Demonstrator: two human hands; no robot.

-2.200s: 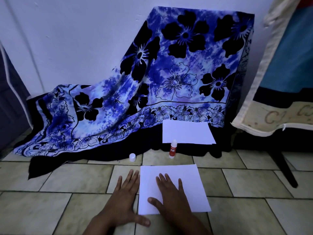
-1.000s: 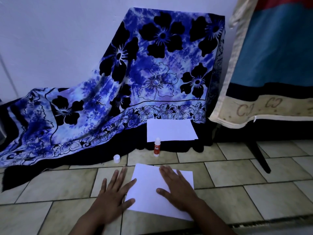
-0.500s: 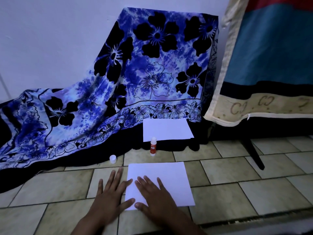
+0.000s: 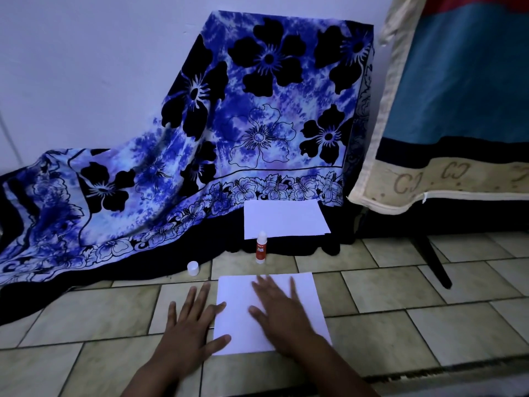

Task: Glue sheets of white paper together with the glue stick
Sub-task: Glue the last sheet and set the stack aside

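A white sheet of paper (image 4: 237, 319) lies flat on the tiled floor in front of me. My right hand (image 4: 279, 313) presses flat on its middle, fingers spread. My left hand (image 4: 190, 330) rests flat on the floor at the sheet's left edge, with thumb and fingertip on the paper. Beyond the sheet an uncapped red-and-white glue stick (image 4: 261, 247) stands upright. Its white cap (image 4: 193, 268) sits on the floor to the left. A second white sheet (image 4: 283, 219) lies further back on dark cloth.
A blue floral cloth (image 4: 229, 124) drapes from the wall down to the floor behind the papers. At the right hangs a blue and cream fabric panel (image 4: 458, 110), with a dark stand leg (image 4: 432, 259) on the tiles below it.
My right hand has slid from the sheet's lower left up onto its middle and right. The view has shifted slightly. My left hand stays at the left edge.
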